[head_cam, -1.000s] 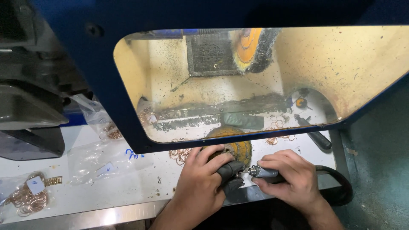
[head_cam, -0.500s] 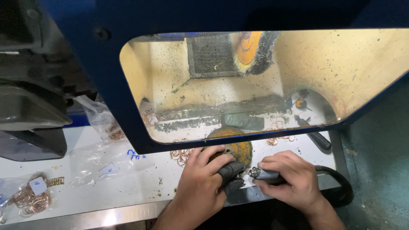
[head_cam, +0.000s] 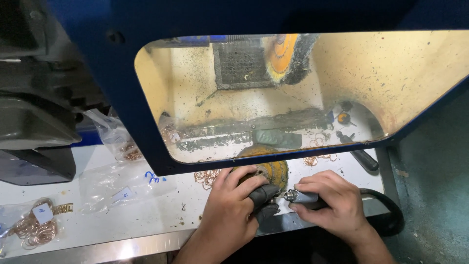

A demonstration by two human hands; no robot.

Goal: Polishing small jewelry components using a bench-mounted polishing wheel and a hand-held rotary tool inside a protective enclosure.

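A person works at a polishing station, both hands just below the lower edge of the blue-framed viewing window (head_cam: 146, 127). The left hand (head_cam: 233, 210), with dark covers on two fingertips (head_cam: 261, 195), is curled against a yellow-and-dark buffing pad (head_cam: 268, 168) that sits half under the window's lower edge; whether it pinches a small piece there cannot be told. The right hand (head_cam: 332, 203) is wrapped around a grey rotary handpiece (head_cam: 303, 197), its tip pointing at the left fingertips, the two hands close together. Left of the window's lower corner lie clear plastic bags (head_cam: 112, 188) and a bunch of copper-coloured rings (head_cam: 31, 230). Behind the glass hangs an orange-centred brush wheel (head_cam: 288, 56).
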